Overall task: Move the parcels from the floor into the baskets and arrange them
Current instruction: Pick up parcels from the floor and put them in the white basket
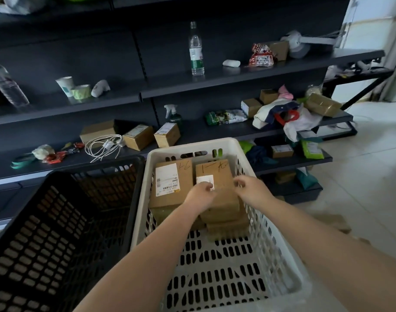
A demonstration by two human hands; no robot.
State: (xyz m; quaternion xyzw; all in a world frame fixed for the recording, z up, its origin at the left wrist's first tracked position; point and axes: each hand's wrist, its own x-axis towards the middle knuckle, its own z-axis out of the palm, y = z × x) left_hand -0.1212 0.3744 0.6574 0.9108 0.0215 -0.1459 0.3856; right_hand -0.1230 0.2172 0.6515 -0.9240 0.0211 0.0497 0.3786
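A white slatted basket [280, 248] stands in front of me with brown cardboard parcels stacked at its far end. A left parcel [170, 194] carries a large white label. The right top parcel [217, 174] has a small white label and pen marks, with more boxes [228, 228] stacked under it. My left hand [200, 195] rests on the near left edge of that top parcel, fingers curled. My right hand [251, 189] hovers at its right edge, fingers loosely bent. Neither hand clearly grips the box. A black basket [57, 181] stands to the left.
Dark metal shelves [215, 79] run behind the baskets, holding small boxes [167, 135], a white cable, a spray bottle [175, 117], a water bottle [195, 50], tape rolls and bags. Pale tiled floor [372, 176] lies to the right, with a blurred brown parcel [334, 221] on it.
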